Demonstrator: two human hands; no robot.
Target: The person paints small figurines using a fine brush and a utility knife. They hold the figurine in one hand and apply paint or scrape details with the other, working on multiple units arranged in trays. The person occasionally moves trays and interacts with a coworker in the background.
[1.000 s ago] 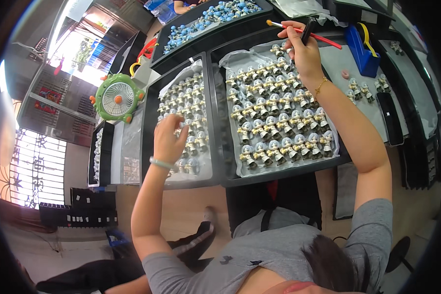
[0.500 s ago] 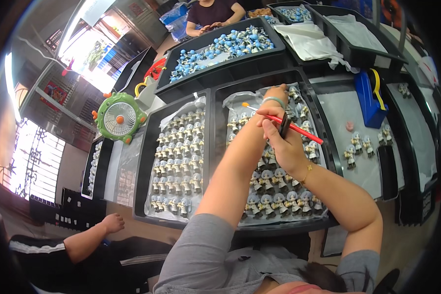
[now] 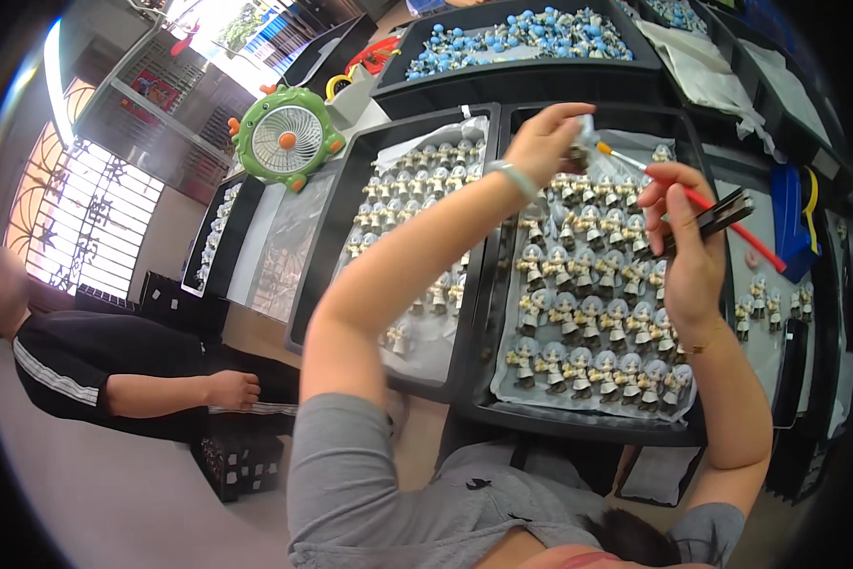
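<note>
My left hand [image 3: 543,144] pinches a small figurine [image 3: 580,142] with pale hair above the far end of the right-hand black tray [image 3: 488,284]. In my right hand [image 3: 685,228] are a thin red-handled paintbrush [image 3: 754,241] and a narrow black tool [image 3: 725,214] whose kind I cannot make out. The brush's orange-tinged tip points at the figurine, very near it; whether they touch I cannot tell. Below both hands, rows of similar figurines [image 3: 578,370] stand on white lining in the tray. My fingers partly hide the held figurine.
Another figurine tray [image 3: 317,313] stands on the left, beside a green fan [image 3: 289,140]. Behind is a bin [image 3: 531,76] heaped with blue-and-white parts. Right of me are a blue tape dispenser [image 3: 793,213] and several loose figurines [image 3: 759,302]. A person in black [image 3: 123,375] is at left.
The view has swung, shifting the trays rightward. My left hand has come up from the tray's far rows with a figurine showing in it. My right hand now points the brush at that figurine.
</note>
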